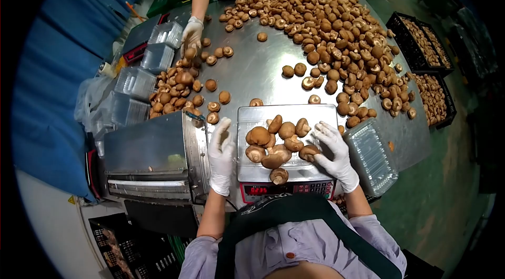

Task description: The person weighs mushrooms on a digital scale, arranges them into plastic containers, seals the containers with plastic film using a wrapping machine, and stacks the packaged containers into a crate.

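Shiny metal worktop (pixel 247 76), a broad heap of mushrooms (pixel 342 31) across its far right — and a co-worker's gloved hand (pixel 192 34) over the smaller pile (pixel 176 87) at left. Loose mushrooms (pixel 287 130) sit on the scale (pixel 252 172), between the person's gloved hands. The left hand (pixel 221 155) stands beside the plate, grip unclosed and holding nothing; the right hand (pixel 335 155) has its grip spread — thumb at the rightmost mushroom (pixel 309 152), clear trays (pixel 371 158) just beside.
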Demonstrator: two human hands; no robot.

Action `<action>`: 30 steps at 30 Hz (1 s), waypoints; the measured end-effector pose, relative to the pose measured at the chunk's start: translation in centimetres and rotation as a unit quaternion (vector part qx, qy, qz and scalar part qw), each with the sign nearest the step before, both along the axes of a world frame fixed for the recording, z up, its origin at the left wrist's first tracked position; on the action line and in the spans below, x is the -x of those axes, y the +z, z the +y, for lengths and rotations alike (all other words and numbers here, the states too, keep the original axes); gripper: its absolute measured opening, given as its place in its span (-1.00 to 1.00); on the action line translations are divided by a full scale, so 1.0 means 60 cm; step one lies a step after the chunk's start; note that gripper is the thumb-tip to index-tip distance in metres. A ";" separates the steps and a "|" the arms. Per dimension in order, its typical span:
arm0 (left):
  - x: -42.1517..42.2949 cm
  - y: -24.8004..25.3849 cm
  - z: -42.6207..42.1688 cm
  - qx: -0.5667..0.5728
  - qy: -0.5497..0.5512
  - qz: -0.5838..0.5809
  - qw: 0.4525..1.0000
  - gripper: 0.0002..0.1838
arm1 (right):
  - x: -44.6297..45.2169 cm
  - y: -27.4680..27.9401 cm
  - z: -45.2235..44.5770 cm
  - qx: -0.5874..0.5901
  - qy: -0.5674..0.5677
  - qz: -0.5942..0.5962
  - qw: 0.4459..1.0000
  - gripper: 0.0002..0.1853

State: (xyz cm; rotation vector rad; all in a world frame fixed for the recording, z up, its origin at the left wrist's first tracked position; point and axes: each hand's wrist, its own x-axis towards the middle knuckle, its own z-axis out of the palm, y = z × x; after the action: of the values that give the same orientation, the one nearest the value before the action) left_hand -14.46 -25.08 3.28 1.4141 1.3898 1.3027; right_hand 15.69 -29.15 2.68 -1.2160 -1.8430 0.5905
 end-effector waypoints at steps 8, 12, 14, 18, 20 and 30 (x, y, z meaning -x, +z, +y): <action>0.050 0.040 -0.059 -0.005 0.046 0.021 0.999 -0.58 | -0.023 0.021 -0.043 0.003 -0.047 -0.014 0.999 -0.51; 0.033 0.049 -0.092 0.036 -0.023 0.137 0.990 -0.60 | -0.013 0.026 -0.055 0.013 -0.050 -0.011 0.999 -0.52; 0.012 0.043 -0.104 0.089 -0.067 0.058 0.992 -0.50 | -0.009 0.024 -0.056 0.007 -0.049 0.002 0.999 -0.53; -0.044 0.047 -0.112 0.061 -0.168 0.331 0.927 0.03 | 0.004 0.019 -0.053 0.006 -0.047 0.013 0.999 -0.54; -0.072 0.034 -0.120 0.000 -0.210 0.429 0.879 0.19 | 0.009 0.018 -0.050 0.005 -0.045 0.019 0.999 -0.55; -0.098 -0.020 -0.127 -0.047 -0.228 0.288 0.929 -0.38 | 0.019 0.018 -0.056 0.002 -0.053 0.018 0.998 -0.54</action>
State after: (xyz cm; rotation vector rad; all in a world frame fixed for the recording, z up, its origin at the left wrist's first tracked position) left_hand -8.56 -32.69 2.08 2.1474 1.2378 0.6791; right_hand 14.53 -32.52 3.73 -1.2899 -1.7356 0.5544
